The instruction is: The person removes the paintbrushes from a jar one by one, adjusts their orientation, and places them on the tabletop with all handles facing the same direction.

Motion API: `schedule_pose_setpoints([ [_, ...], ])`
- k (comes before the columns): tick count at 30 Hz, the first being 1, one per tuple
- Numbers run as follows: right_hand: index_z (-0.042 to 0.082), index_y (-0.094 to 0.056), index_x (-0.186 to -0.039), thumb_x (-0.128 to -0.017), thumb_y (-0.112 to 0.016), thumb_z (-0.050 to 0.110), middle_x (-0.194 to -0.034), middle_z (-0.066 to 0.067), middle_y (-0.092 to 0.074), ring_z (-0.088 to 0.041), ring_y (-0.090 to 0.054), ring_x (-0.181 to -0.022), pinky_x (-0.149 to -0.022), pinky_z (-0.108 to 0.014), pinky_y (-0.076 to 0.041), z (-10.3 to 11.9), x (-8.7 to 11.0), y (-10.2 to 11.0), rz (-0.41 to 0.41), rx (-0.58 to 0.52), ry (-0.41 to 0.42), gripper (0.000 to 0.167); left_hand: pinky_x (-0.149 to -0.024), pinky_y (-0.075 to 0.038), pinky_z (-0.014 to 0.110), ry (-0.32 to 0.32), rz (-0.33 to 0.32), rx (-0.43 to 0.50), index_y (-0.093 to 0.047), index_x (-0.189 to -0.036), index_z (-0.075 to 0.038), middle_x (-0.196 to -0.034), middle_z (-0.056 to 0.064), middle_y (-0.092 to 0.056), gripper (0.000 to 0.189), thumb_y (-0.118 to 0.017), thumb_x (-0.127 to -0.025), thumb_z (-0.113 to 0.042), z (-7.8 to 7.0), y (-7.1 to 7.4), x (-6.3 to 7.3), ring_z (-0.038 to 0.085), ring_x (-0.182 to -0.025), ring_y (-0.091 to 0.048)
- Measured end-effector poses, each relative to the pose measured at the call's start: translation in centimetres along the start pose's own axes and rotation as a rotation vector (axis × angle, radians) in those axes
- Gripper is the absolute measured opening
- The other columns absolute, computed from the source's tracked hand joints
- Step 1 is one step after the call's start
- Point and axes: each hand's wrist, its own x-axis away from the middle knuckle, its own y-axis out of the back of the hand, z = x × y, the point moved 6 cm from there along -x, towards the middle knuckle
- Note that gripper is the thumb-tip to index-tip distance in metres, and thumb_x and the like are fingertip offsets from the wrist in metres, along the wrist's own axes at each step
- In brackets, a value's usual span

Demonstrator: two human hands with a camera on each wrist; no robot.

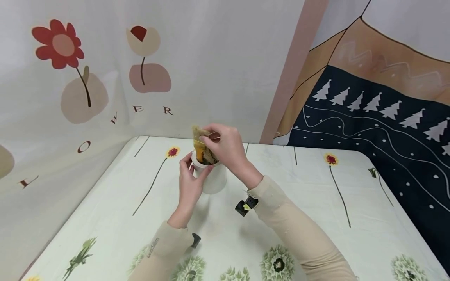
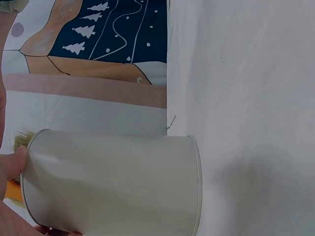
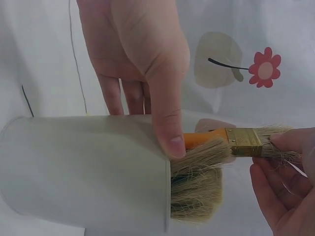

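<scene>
A white cylindrical can [image 1: 215, 182] stands upright on the table, with bristle ends of other brushes [image 3: 199, 194] showing at its mouth. My left hand [image 1: 190, 186] grips the can near its rim, thumb on the near side and fingers around the left. Above the mouth, my right hand [image 1: 229, 147] pinches a flat paintbrush [image 3: 246, 142] by its pale bristles. That brush has a brass-coloured ferrule and an orange handle pointing down into the can, the handle's lower end hidden inside. In the left wrist view the can's side [image 2: 113, 179] fills the lower part.
A white cloth printed with flowers [image 1: 306, 195] covers the table. Behind it hangs a pale curtain with flower prints [image 1: 218, 70], and at the right a dark cloth with white trees [image 1: 351, 113]. A small black device [image 1: 247, 205] is strapped to the right wrist.
</scene>
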Motion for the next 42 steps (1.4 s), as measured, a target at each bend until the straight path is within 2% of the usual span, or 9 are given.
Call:
schedule_pose_setpoints([
  [9,0.005,-0.074,-0.103,-0.091,-0.072,0.013,-0.096,-0.01,-0.077,-0.018,-0.075,-0.086,-0.078,-0.02,-0.063,-0.1,-0.1,0.8,-0.024,-0.05,-0.02,0.014,-0.129,-0.024,0.04,-0.001,0.002,-0.001,-0.025,-0.149,-0.004,-0.158,0.011,-0.03,0.081,-0.076,-0.09,-0.023,0.1,0.0,-0.2,0.024,-0.151,-0.026],
  [20,0.004,-0.074,-0.103,-0.091,-0.073,0.014,-0.096,-0.01,-0.077,-0.019,-0.075,-0.086,-0.078,-0.023,-0.064,-0.1,-0.2,1.6,-0.051,-0.061,-0.016,0.015,-0.13,-0.024,0.039,0.034,0.006,-0.02,-0.024,-0.15,-0.005,-0.159,0.01,-0.028,0.083,-0.075,-0.09,-0.027,0.5,0.0,-0.3,0.023,-0.153,-0.024],
  [42,0.003,-0.075,-0.1,-0.089,-0.075,0.013,-0.093,-0.012,-0.076,-0.021,-0.074,-0.083,-0.079,-0.028,-0.065,-0.6,-0.4,3.2,-0.109,-0.169,-0.052,0.014,-0.13,-0.023,0.04,0.049,0.012,-0.033,-0.023,-0.151,-0.005,-0.16,0.01,-0.027,0.084,-0.075,-0.089,-0.028,0.3,0.0,-0.2,0.025,-0.153,-0.023],
])
